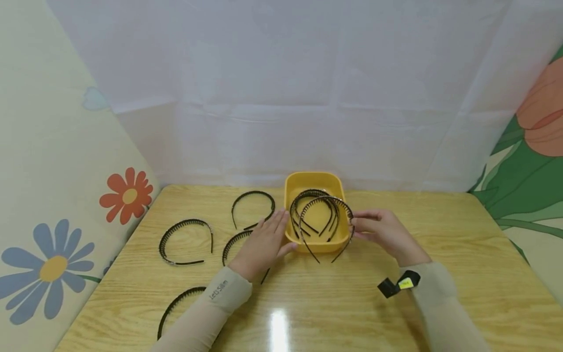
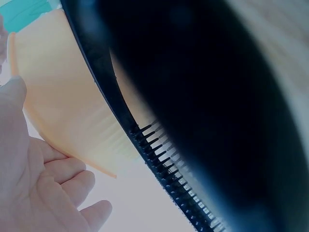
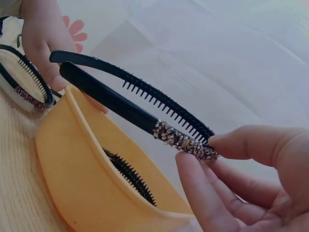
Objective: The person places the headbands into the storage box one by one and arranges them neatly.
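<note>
My right hand (image 1: 380, 232) pinches a black toothed headband (image 3: 111, 99) by its sparkly stone-covered section, between thumb and fingertips. The headband is above the yellow bin (image 1: 317, 248), its two ends pointing toward me past the front rim. Inside the bin lie several other black headbands (image 3: 130, 176), overlapping one another. Against the bin's left side rests my left hand (image 1: 264, 244), fingers extended and thumb near the front corner. From the left wrist view, that palm and fingers lie along the bin's wall, while a large dark headband part (image 2: 166, 174) crosses close to the camera.
More black headbands lie on the wooden table (image 1: 352, 313) left of the bin: one at the back (image 1: 252, 192), one farther left (image 1: 163, 239), one partly under my left hand, and one (image 1: 169, 313) partly behind my left forearm. A white sheet hangs behind the table.
</note>
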`<action>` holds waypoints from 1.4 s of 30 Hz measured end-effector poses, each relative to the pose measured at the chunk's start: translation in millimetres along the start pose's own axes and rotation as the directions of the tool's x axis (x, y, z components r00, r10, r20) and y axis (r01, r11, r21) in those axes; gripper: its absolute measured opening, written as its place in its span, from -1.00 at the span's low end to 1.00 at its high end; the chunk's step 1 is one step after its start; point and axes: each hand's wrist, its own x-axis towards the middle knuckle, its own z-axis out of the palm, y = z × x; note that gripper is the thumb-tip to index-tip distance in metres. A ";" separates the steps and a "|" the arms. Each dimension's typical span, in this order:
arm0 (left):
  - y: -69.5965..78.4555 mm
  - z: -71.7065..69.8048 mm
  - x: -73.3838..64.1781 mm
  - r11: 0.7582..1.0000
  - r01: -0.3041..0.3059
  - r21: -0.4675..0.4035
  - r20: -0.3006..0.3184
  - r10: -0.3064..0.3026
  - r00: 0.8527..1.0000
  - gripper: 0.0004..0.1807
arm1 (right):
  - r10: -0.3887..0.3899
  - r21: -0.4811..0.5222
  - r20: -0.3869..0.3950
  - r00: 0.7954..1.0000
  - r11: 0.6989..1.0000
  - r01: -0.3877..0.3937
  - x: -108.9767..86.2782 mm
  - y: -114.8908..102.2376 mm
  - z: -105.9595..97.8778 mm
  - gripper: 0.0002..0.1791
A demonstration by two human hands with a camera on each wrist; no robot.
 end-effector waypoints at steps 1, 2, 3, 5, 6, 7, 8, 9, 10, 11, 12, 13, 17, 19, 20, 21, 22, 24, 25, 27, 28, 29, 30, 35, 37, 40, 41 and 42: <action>-0.1 0.0 0.1 1.000 0.000 0.004 0.000 0.000 1.000 -0.09 | -0.001 -0.003 -0.005 1.000 1.000 0.001 1.0 -0.5 0.7 -0.51; -0.2 0.0 0.2 1.000 -0.001 0.007 0.003 0.001 1.000 -0.09 | 0.000 -0.002 -0.016 1.000 1.000 0.000 2.2 -0.7 1.4 -0.51; -0.3 0.0 0.2 1.000 -0.002 0.009 0.003 0.002 1.000 -0.09 | 0.002 0.002 -0.026 1.000 1.000 -0.002 3.3 -1.1 2.2 -0.50; -0.3 -0.3 0.2 1.000 0.000 0.019 0.006 0.000 1.000 -0.09 | 0.006 0.010 -0.047 0.999 1.000 -0.005 6.0 -1.7 3.6 -0.50; -0.5 0.0 0.5 1.000 0.001 0.023 0.007 -0.001 1.000 -0.09 | 0.007 0.017 -0.056 0.998 1.000 -0.006 7.5 -1.9 4.3 -0.50; -0.6 0.3 0.6 1.000 0.002 0.022 0.006 -0.002 1.000 -0.08 | 0.004 0.021 -0.062 0.998 1.000 -0.003 8.9 -2.3 5.1 -0.49; -0.6 0.5 0.6 1.000 0.002 0.021 0.006 -0.002 1.000 -0.08 | 0.006 0.032 -0.074 0.997 0.999 -0.003 10.5 -2.6 5.7 -0.50; -0.6 0.9 0.8 1.000 0.002 0.019 0.003 -0.002 1.000 -0.08 | 0.003 0.039 -0.079 0.997 0.999 0.000 11.9 -3.1 6.3 -0.50; -0.6 1.1 0.8 1.000 0.002 0.016 0.003 -0.002 1.000 -0.08 | 0.003 0.046 -0.087 0.996 0.999 0.001 13.2 -3.6 7.0 -0.51; -0.6 1.4 0.9 1.000 0.002 0.014 0.002 -0.002 1.000 -0.08 | 0.001 0.052 -0.090 0.996 0.999 0.003 14.5 -3.8 7.3 -0.50; -0.4 1.5 0.9 1.000 0.001 0.009 0.002 -0.001 1.000 -0.07 | 0.001 0.060 -0.096 0.995 0.998 0.005 15.9 -4.0 7.8 -0.50; -0.4 1.5 0.8 1.000 0.001 0.008 0.002 -0.001 1.000 -0.07 | 0.000 0.064 -0.099 0.995 0.998 0.006 17.1 -4.5 8.3 -0.49; 0.0 1.0 1.1 1.000 0.003 0.010 0.007 -0.003 1.000 -0.07 | 0.002 0.079 -0.126 0.992 0.997 0.008 22.2 -5.2 10.4 -0.50; 0.1 1.2 1.1 1.000 0.001 0.009 0.001 -0.001 1.000 -0.07 | 0.000 0.086 -0.138 0.990 0.996 0.012 24.6 -4.9 11.5 -0.50; 0.2 1.3 1.3 1.000 0.001 0.007 0.001 -0.001 1.000 -0.07 | -0.001 0.095 -0.146 0.989 0.995 0.015 26.1 -4.6 12.0 -0.52; 0.3 1.3 1.3 1.000 0.000 0.009 0.000 0.000 1.000 -0.07 | -0.004 0.102 -0.151 0.989 0.995 0.020 27.4 -4.2 12.5 -0.52; 0.5 1.2 1.2 1.000 -0.001 0.009 -0.002 0.001 1.000 -0.07 | -0.006 0.108 -0.158 0.987 0.994 0.023 29.0 -3.6 12.9 -0.53; 0.4 1.4 1.1 1.000 -0.002 0.010 -0.002 0.002 1.000 -0.07 | -0.008 0.116 -0.173 0.985 0.993 0.028 32.3 -2.5 13.9 -0.56; 0.5 1.3 1.0 1.000 -0.003 0.008 -0.003 0.003 1.000 -0.07 | -0.010 0.115 -0.178 0.984 0.993 0.031 33.9 -2.1 14.5 -0.56; 1.0 0.7 0.8 1.000 -0.004 0.005 -0.003 0.004 1.000 -0.07 | -0.013 0.103 -0.190 0.982 0.994 0.033 36.9 -1.7 15.9 -0.57; 1.1 0.5 0.6 1.000 -0.004 0.000 -0.004 0.004 1.000 -0.07 | -0.014 0.095 -0.197 0.980 0.995 0.033 38.3 -1.5 16.9 -0.58; 1.1 0.4 0.5 1.000 -0.004 -0.002 -0.004 0.004 1.000 -0.07 | -0.013 0.086 -0.204 0.979 0.996 0.032 39.7 -1.4 17.9 -0.58; 1.2 0.4 0.4 1.000 -0.005 -0.004 -0.005 0.005 1.000 -0.07 | -0.013 0.073 -0.212 0.977 0.997 0.029 41.1 -1.3 19.0 -0.58; 0.9 1.1 0.6 1.000 -0.003 -0.005 -0.003 0.003 1.000 -0.07 | -0.016 -0.015 -0.263 0.965 1.000 0.012 46.2 -1.3 24.5 -0.59; 0.7 1.7 0.8 1.000 -0.003 -0.006 -0.003 0.003 1.000 -0.07 | -0.024 -0.050 -0.278 0.960 0.999 0.010 47.6 -1.4 26.6 -0.60; 0.3 2.5 1.1 1.000 -0.005 -0.001 -0.007 0.005 1.000 -0.08 | -0.039 -0.091 -0.292 0.956 0.996 0.013 49.3 -1.5 30.2 -0.61; 0.1 2.7 1.3 1.000 -0.005 -0.001 -0.008 0.005 1.000 -0.08 | -0.042 -0.103 -0.295 0.955 0.995 0.012 50.1 -1.5 31.3 -0.62; 0.0 2.7 1.4 1.000 -0.006 0.003 -0.011 0.006 1.000 -0.07 | -0.045 -0.117 -0.298 0.954 0.993 0.010 50.9 -1.5 32.3 -0.62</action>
